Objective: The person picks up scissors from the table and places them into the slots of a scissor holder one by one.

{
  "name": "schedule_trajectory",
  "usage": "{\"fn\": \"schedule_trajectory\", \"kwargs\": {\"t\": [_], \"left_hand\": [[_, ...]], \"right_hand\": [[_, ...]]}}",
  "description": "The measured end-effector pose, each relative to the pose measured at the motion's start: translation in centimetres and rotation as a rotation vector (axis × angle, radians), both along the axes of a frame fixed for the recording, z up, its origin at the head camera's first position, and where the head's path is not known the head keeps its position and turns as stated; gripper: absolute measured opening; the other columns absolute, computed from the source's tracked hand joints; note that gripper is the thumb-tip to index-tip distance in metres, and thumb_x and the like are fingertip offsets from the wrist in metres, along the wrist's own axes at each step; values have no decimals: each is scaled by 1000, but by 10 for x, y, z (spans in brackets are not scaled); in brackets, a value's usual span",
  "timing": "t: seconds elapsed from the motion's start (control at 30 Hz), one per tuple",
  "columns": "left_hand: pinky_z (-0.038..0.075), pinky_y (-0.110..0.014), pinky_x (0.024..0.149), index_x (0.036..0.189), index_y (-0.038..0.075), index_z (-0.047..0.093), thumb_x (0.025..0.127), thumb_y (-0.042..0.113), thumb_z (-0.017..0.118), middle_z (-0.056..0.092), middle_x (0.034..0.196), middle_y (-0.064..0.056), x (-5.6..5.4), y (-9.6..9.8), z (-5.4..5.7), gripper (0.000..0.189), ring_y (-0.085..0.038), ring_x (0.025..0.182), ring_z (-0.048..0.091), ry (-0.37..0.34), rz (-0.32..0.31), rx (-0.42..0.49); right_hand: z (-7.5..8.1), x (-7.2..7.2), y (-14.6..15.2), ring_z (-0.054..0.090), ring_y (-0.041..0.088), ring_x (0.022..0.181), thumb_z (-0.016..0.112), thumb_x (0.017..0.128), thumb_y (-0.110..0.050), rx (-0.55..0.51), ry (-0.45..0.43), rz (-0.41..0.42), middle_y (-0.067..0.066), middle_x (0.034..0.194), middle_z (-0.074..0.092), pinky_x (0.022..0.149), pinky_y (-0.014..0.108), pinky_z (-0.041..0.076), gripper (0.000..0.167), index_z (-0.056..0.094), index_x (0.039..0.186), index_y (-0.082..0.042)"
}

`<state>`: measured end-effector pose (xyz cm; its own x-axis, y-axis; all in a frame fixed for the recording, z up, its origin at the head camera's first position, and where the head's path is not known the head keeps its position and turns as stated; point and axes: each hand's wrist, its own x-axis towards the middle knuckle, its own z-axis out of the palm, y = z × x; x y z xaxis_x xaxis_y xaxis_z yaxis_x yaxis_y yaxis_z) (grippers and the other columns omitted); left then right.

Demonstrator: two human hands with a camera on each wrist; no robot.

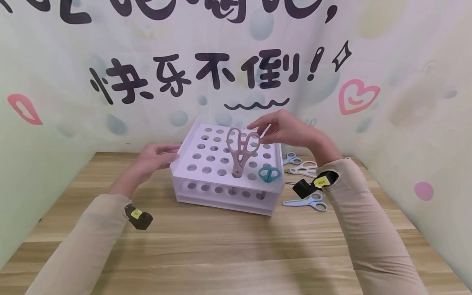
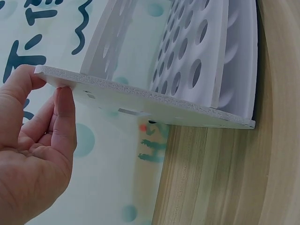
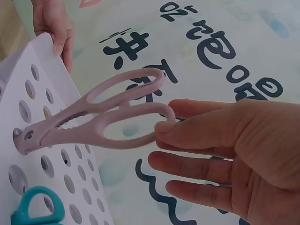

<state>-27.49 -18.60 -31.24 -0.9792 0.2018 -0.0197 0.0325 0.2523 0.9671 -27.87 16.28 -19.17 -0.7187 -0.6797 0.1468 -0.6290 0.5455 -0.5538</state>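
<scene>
A white rack with rows of round holes stands on the wooden table. Pinkish scissors stand handles up in one of its front holes, blades down inside. My right hand pinches the rim of one handle loop between thumb and forefinger, the other fingers held out, as the right wrist view shows. At the rack's left side panel, my left hand grips the panel's edge between thumb and fingers. Teal scissors sit in a hole at the rack's front right corner, only their handles showing above the top.
Right of the rack lie light blue scissors, white scissors and another blue pair, partly behind the rack. A printed cloth wall rises behind the table.
</scene>
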Motion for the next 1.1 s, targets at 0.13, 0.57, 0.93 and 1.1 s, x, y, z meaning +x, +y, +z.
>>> {"fn": "schedule_trajectory", "kwargs": {"t": [0.13,0.57,0.93,1.1], "left_hand": [[52,-25,81,133,-3,43,89,10,58,46,130,-24,-1,0,-1,49,-7,87,59,5,-4,-9],[52,-25,81,134,-3,42,89,11,58,45,131,-24,-1,-2,-4,50,-7,88,59,6,-13,-7],[52,-25,81,134,-2,42,90,12,58,45,131,-23,-1,-2,-3,50,-6,89,58,9,-11,-21],[52,-25,81,134,-3,42,89,11,58,45,131,-24,-1,-1,-1,49,-6,88,59,7,-9,-16]], "right_hand": [[2,1,9,64,22,83,67,80,2,15,-10,-57,11,94,65,77,33,54,38,62,117,-3],[-8,0,63,62,21,86,66,83,-6,89,25,-255,7,94,66,75,33,52,35,62,117,-8],[-29,5,117,62,23,85,65,83,-5,91,-39,-313,11,94,66,71,23,52,37,59,120,-2],[-45,9,140,62,22,82,66,83,-8,86,-72,-308,13,94,66,68,23,53,39,58,120,2]]}}
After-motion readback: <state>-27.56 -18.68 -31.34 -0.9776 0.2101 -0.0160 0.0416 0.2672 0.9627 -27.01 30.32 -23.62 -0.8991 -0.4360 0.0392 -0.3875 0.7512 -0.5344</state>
